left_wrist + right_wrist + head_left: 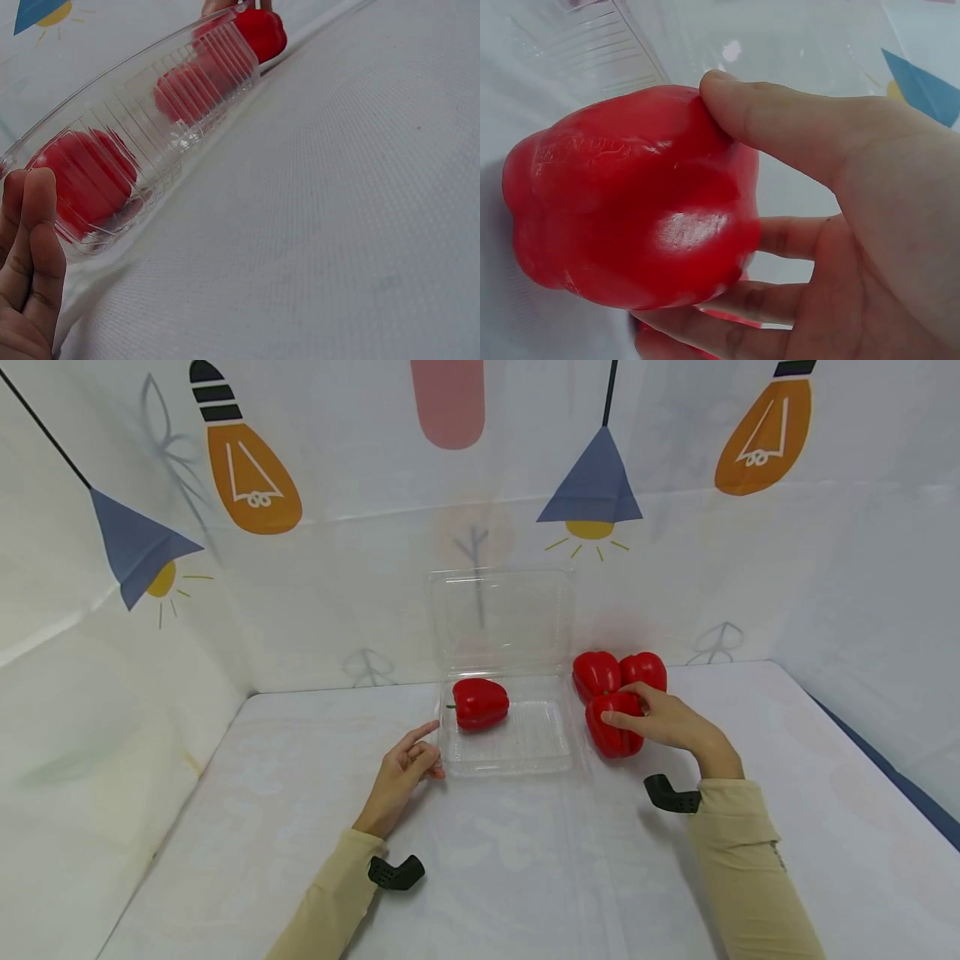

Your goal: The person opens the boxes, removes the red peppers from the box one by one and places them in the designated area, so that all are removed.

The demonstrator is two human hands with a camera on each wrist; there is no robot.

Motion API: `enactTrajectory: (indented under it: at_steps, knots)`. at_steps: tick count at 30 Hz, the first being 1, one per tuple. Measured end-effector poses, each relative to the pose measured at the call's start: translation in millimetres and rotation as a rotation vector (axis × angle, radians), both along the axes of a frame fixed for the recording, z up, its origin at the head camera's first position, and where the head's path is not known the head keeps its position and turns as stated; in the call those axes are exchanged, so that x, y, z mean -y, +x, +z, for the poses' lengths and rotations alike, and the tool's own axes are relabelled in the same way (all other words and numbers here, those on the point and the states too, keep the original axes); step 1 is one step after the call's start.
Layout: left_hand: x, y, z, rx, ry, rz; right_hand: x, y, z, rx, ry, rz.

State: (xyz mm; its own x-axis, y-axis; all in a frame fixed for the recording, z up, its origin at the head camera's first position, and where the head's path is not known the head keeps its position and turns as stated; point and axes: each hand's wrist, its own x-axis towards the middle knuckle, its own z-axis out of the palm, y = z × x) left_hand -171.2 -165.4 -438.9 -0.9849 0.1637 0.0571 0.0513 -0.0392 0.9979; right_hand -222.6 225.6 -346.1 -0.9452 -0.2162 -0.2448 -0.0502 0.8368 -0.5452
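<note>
My right hand [671,720] grips a red bell pepper [634,199], thumb on one side and fingers around the other. In the head view, that pepper sits just right of a clear plastic clamshell box [517,768]. Two more red peppers, one on the left [596,673] and one on the right [647,670], lie right behind it. Inside the box, at its left end, another red pepper [481,703] lies on its side, green stem pointing left. My left hand [401,781] is at the box's left side, fingertips [39,187] against the clear wall.
The box's raised clear lid [501,620] leans back near a white curtain printed with lamps and bulbs [255,477]. White cloth covers the table [517,877]. A black wrist piece shows on the left arm [396,872] and the right arm [670,795].
</note>
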Motion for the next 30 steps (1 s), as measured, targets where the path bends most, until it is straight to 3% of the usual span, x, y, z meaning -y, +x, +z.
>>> enactTrajectory:
  at_steps: [30]
  knots:
    - [1.5,-1.3,-4.6,-0.021,-0.015,0.004,0.1,-2.2,-8.2,-0.012,0.014,-0.01]
